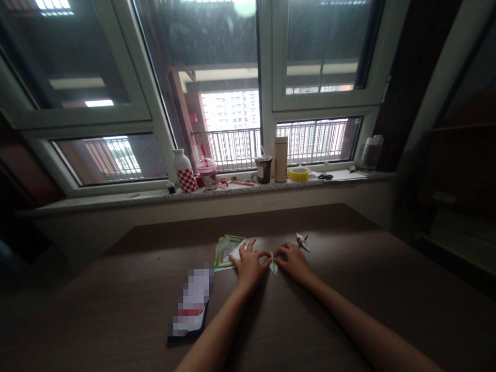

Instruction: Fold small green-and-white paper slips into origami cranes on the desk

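Paper (pixel 274 268): held between both hands' fingertips; might be torn by uneven tugging.
Left hand (pixel 250 264): thumb and forefinger clamped on paper.
Right hand (pixel 294 261): clamped likewise, opposite.

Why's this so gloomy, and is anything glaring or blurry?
Head view: bright daylight washes out the building outside, probably making the table look dim; head view: pale round glare high in the window; head view: pixel blocks cover a flat object; head view: the folded paper looks soft.
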`<state>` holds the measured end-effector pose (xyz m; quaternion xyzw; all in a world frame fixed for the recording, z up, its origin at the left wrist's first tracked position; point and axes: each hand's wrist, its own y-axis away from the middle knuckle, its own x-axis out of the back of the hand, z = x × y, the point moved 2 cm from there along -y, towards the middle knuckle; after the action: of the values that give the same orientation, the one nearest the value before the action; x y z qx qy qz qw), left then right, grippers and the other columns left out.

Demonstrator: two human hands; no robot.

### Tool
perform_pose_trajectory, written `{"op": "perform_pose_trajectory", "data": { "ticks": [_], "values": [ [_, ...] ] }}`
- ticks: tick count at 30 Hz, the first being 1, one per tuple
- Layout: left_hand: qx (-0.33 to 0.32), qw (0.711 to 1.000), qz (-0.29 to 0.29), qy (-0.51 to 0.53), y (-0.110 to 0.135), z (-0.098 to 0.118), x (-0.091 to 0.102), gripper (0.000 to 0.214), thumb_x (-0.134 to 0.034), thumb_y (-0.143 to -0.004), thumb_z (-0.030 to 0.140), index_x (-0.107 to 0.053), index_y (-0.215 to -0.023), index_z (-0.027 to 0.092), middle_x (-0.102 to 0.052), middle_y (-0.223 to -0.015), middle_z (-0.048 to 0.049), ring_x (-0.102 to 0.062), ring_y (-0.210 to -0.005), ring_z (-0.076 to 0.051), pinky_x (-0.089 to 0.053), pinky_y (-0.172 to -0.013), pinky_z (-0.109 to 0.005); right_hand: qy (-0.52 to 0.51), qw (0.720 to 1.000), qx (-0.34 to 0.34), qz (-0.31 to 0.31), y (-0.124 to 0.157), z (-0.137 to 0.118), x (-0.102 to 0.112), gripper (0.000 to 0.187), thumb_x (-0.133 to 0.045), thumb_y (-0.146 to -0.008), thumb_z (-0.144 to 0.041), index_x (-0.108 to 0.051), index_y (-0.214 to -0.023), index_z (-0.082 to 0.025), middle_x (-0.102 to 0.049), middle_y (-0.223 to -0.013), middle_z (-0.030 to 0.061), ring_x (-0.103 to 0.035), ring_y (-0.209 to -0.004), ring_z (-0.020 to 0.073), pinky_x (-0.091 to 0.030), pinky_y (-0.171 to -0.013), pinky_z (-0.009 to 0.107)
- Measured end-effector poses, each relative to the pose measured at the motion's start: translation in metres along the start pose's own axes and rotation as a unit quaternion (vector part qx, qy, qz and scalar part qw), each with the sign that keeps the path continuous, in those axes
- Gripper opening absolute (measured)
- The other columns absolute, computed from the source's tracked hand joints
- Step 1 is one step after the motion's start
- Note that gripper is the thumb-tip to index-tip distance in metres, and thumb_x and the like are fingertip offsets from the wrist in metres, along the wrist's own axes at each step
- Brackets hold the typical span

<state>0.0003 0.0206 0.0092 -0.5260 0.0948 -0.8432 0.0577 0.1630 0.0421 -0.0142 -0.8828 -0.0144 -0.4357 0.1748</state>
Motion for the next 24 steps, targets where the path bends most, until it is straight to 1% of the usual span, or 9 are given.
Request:
{"op": "perform_pose_trajectory", "data": {
  "ticks": [3,7,12,15,19,22,24],
  "values": [
    [0.002,1.000,-0.010,0.007,-0.0003,0.0011,0.0002,0.015,-0.068,-0.081,0.045,-0.076,-0.093,0.042,-0.043,-0.153,0.0031,-0.023,-0.145,-0.036,-0.002,-0.107,-0.078,-0.004,1.000,-0.014,-0.007,-0.0011,-0.0010,-0.0002,0.013,-0.069,-0.082,-0.032,-0.074,-0.092,-0.024,-0.062,-0.104,0.0065,-0.054,-0.108,0.0238,-0.038,-0.097,0.036],
    [0.002,1.000,-0.009,0.015,0.0004,0.0024,0.0005,0.012,-0.069,-0.080,0.042,-0.076,-0.090,0.040,-0.042,-0.153,0.0023,-0.022,-0.145,-0.035,-0.002,-0.107,-0.078,-0.016,1.000,-0.026,-0.008,-0.0028,-0.0004,-0.0006,0.014,-0.071,-0.082,-0.033,-0.075,-0.091,-0.025,-0.062,-0.106,0.0066,-0.053,-0.110,0.0241,-0.037,-0.099,0.036],
    [0.012,1.000,-0.019,0.013,-0.0002,-0.0005,-0.0002,0.015,-0.069,-0.080,0.048,-0.077,-0.089,0.039,-0.040,-0.155,0.0030,-0.022,-0.144,-0.037,-0.002,-0.107,-0.079,-0.021,0.999,-0.032,-0.009,-0.0045,0.0018,-0.0009,0.018,-0.074,-0.079,-0.041,-0.077,-0.089,-0.026,-0.063,-0.105,0.0068,-0.054,-0.109,0.0250,-0.038,-0.097,0.036],
    [0.013,1.000,-0.020,0.007,-0.0014,-0.0010,0.0009,0.018,-0.065,-0.082,0.051,-0.077,-0.089,0.040,-0.040,-0.155,0.0044,-0.023,-0.144,-0.037,-0.003,-0.107,-0.079,-0.027,0.999,-0.030,-0.008,-0.0054,0.0029,-0.0011,0.020,-0.074,-0.078,-0.044,-0.077,-0.087,-0.027,-0.063,-0.105,0.0068,-0.055,-0.108,0.0251,-0.039,-0.097,0.036],
    [0.015,0.999,-0.033,0.001,-0.0025,0.0024,0.0036,0.018,-0.065,-0.082,0.051,-0.076,-0.093,0.041,-0.039,-0.156,0.0036,-0.021,-0.145,-0.037,-0.005,-0.106,-0.079,-0.026,0.999,-0.030,-0.004,-0.0064,0.0030,-0.0019,0.018,-0.076,-0.076,-0.042,-0.078,-0.085,-0.027,-0.063,-0.104,0.0070,-0.055,-0.108,0.0258,-0.039,-0.097,0.037],
    [0.010,0.999,-0.041,-0.001,-0.0024,0.0055,0.0044,0.021,-0.068,-0.081,0.047,-0.074,-0.100,0.043,-0.038,-0.156,0.0027,-0.020,-0.146,-0.037,-0.005,-0.107,-0.079,-0.025,0.999,-0.036,-0.002,-0.0060,0.0018,-0.0020,0.014,-0.077,-0.075,-0.038,-0.078,-0.085,-0.028,-0.063,-0.104,0.0062,-0.055,-0.108,0.0255,-0.039,-0.097,0.036],
    [0.007,0.999,-0.040,-0.003,-0.0022,0.0060,0.0040,0.021,-0.068,-0.081,0.044,-0.073,-0.102,0.044,-0.037,-0.157,0.0033,-0.021,-0.146,-0.038,-0.005,-0.106,-0.079,-0.026,0.999,-0.040,-0.003,-0.0054,0.0012,-0.0016,0.013,-0.077,-0.076,-0.036,-0.077,-0.086,-0.028,-0.063,-0.104,0.0058,-0.055,-0.108,0.0251,-0.039,-0.097,0.036]
  ]
}}
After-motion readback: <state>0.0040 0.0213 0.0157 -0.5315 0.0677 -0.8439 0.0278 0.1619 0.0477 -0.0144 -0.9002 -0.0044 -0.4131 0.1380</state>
